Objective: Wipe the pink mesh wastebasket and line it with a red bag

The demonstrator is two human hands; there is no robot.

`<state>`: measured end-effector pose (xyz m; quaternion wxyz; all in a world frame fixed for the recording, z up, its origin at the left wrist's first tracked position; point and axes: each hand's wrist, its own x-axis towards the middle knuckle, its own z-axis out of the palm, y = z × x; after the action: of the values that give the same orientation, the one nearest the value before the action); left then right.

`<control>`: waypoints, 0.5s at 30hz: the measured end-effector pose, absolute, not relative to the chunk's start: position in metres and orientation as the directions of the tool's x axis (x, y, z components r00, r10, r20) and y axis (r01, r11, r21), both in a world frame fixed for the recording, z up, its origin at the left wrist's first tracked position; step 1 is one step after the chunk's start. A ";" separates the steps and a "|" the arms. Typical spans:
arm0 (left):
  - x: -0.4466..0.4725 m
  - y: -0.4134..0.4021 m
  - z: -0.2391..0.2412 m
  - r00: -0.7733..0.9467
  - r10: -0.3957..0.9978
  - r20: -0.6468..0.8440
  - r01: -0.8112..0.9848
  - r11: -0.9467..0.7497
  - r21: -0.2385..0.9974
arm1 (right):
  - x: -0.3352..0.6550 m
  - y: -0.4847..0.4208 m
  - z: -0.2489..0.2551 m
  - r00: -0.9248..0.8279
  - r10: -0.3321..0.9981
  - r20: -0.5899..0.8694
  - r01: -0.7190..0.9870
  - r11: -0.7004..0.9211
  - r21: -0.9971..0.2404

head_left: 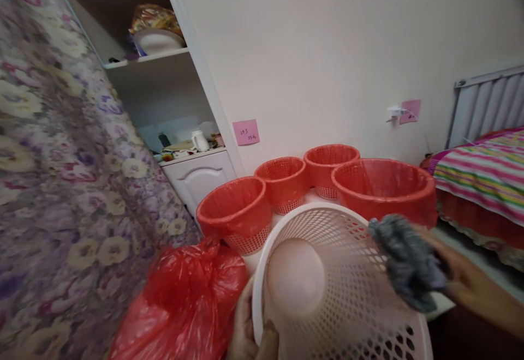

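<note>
A pale pink perforated plastic wastebasket (347, 289) is tipped so that its mouth faces me, its round solid bottom showing inside. My left hand (254, 333) is closed on its near-left rim, with the thumb on the inner side. In my right hand (462, 267) is a bunched grey cloth (409, 262), held at the basket's right rim and blurred by motion. Whether the cloth touches the rim I cannot tell. Just left of the basket lies a crumpled heap of red plastic bag (188, 300).
Several wastebaskets lined with red bags stand behind, among them a left one (233, 213) and a large right one (385, 185), on a white surface. A flowered curtain (82, 185) hangs at left beside a shelf unit (151, 57). A bed (483, 169) is at right.
</note>
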<state>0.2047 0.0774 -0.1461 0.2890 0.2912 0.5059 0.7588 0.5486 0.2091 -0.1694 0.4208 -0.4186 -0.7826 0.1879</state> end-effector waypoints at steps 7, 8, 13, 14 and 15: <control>0.209 0.072 -0.150 -0.719 0.680 0.147 -0.063 -0.273 0.960 | 0.517 0.203 -0.190 -0.313 0.820 0.478 0.520 0.570 -0.637; 0.210 0.072 -0.149 -0.724 0.675 0.143 -0.058 -0.267 0.962 | 0.519 0.199 -0.196 -0.294 0.846 0.445 0.506 0.533 -0.678; 0.220 0.073 -0.130 -0.661 0.742 0.110 -0.165 -0.287 0.944 | 0.525 0.162 -0.223 -0.213 0.934 0.286 0.355 0.347 -0.868; 0.223 0.073 -0.127 -0.644 0.756 0.115 -0.176 -0.293 0.940 | 0.525 0.156 -0.226 -0.195 0.944 0.267 0.360 0.322 -0.876; 0.225 0.074 -0.125 -0.630 0.767 0.120 -0.181 -0.295 0.938 | 0.525 0.151 -0.227 -0.183 0.950 0.254 0.375 0.306 -0.875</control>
<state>0.2246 0.0736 -0.1248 0.3161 0.2918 0.5027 0.7498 0.5251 0.1513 -0.2275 0.4217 -0.4805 -0.6895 0.3404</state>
